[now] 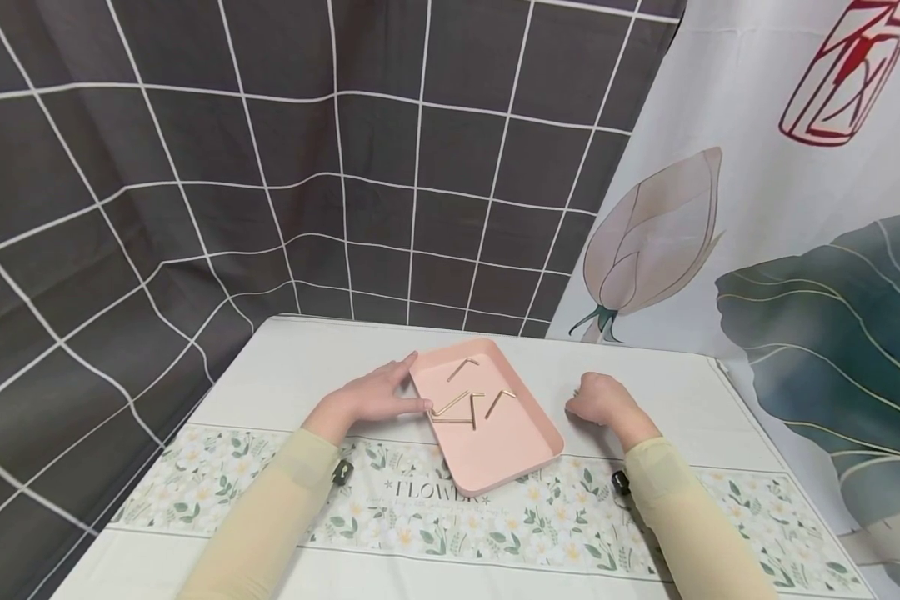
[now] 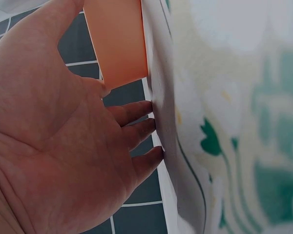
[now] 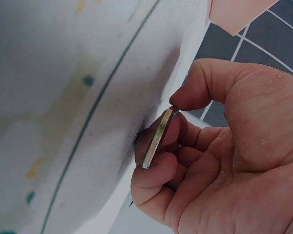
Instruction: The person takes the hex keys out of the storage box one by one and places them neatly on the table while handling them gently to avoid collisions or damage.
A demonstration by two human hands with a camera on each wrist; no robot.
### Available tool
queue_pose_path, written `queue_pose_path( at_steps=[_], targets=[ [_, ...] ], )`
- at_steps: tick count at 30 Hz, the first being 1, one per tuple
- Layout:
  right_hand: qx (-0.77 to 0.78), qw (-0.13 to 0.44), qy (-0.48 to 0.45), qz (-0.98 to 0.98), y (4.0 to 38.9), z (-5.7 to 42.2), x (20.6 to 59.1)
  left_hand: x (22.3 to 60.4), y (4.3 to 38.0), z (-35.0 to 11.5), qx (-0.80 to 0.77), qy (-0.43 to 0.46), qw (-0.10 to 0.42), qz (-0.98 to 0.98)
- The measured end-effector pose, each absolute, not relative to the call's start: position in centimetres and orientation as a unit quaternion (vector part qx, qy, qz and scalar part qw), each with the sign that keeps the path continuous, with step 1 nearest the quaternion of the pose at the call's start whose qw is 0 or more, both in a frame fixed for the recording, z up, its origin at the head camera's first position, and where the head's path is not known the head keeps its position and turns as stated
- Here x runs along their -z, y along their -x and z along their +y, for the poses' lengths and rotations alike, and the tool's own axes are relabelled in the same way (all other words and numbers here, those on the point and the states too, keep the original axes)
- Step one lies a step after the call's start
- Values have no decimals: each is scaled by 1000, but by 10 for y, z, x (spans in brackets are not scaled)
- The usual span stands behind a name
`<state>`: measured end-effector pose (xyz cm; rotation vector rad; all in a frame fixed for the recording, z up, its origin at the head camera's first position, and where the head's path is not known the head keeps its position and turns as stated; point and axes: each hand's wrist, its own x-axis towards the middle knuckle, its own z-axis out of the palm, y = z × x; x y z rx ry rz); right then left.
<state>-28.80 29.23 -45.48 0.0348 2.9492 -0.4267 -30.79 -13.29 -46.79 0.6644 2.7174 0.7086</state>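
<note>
A pink tray (image 1: 495, 458) lies at an angle on the table, with several brass-coloured hex keys (image 1: 499, 403) spread over its floor. My left hand (image 1: 371, 396) is at the tray's left side, thumb and index finger spread along the rim. In the left wrist view, its other fingertips (image 2: 145, 126) reach down to the tablecloth beside the tray wall (image 2: 119, 44). To the right of the tray, my right hand (image 1: 600, 400) is low over the table. Between its thumb and curled fingers it pinches another hex key (image 3: 158, 139), part of which the fingers hide.
A white tablecloth (image 1: 247, 371) with a printed flower band (image 1: 412, 533) covers the table. Behind it hangs a dark curtain with a white grid (image 1: 375, 217). A white curtain with a flower print (image 1: 648, 237) hangs at the right.
</note>
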Motion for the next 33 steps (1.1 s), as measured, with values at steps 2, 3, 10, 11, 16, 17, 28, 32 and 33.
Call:
queue_pose_path(
  at_steps=[2,3,10,11,16,17,28,32,33],
  targets=[
    [141,80,-10,987,288,292,455,468,308,-133,-242,-228,127,934],
    [138,79,-10,987,288,292,455,468,308,-133,-242,-228,127,934],
    [130,76,1,989,288,292,456,466,306,-132,-239,-229,128,935],
    [131,76,3,989,288,292,456,466,306,-132,-238,-228,128,935],
    [134,76,3,988,287,292,457,466,305,-132,-240,-228,126,935],
    [133,76,2,988,287,292,457,466,305,-132,-241,-228,126,935],
    [123,73,4,990,284,289,454,466,305,-133,-246,-230,125,933],
    [122,72,3,990,283,289,454,465,305,-133,-246,-230,126,933],
    [121,72,4,990,282,289,454,465,304,-133,-246,-230,126,933]
  ],
)
